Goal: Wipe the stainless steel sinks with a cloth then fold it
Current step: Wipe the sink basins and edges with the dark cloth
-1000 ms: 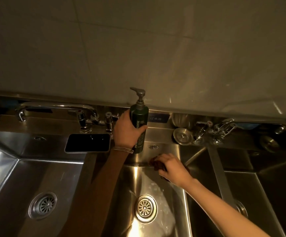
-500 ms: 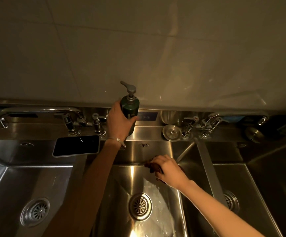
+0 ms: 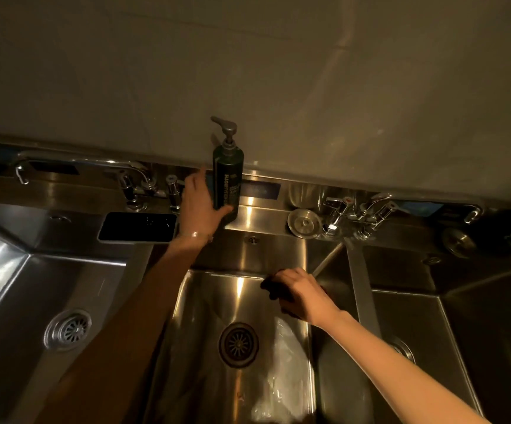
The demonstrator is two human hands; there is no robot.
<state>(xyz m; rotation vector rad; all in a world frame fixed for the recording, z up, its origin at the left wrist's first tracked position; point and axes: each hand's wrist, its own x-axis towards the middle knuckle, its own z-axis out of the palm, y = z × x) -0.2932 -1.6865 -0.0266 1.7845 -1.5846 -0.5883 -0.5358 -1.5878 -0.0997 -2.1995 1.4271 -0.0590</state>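
Note:
Three stainless steel sinks sit side by side: left sink (image 3: 49,289), middle sink (image 3: 217,304) and right sink (image 3: 431,325). My right hand (image 3: 301,293) grips a dark cloth (image 3: 274,290) and presses it on the middle sink's floor at its back right corner. Only a small part of the cloth shows past my fingers. My left hand (image 3: 199,206) holds a dark green pump soap bottle (image 3: 228,175) low on its left side, thumb across its front. The bottle stands upright on the back ledge against the wall.
A black phone (image 3: 138,227) lies on the ledge behind the left sink. A long-spout tap (image 3: 131,182) stands behind it and a second tap (image 3: 352,212) behind the right divider. Two round drain plugs (image 3: 304,223) (image 3: 459,241) rest on the ledge. The tiled wall (image 3: 278,71) rises just behind.
My left hand has carried the soap bottle back and up from the ledge's front to the wall side. My right hand with the cloth has barely shifted.

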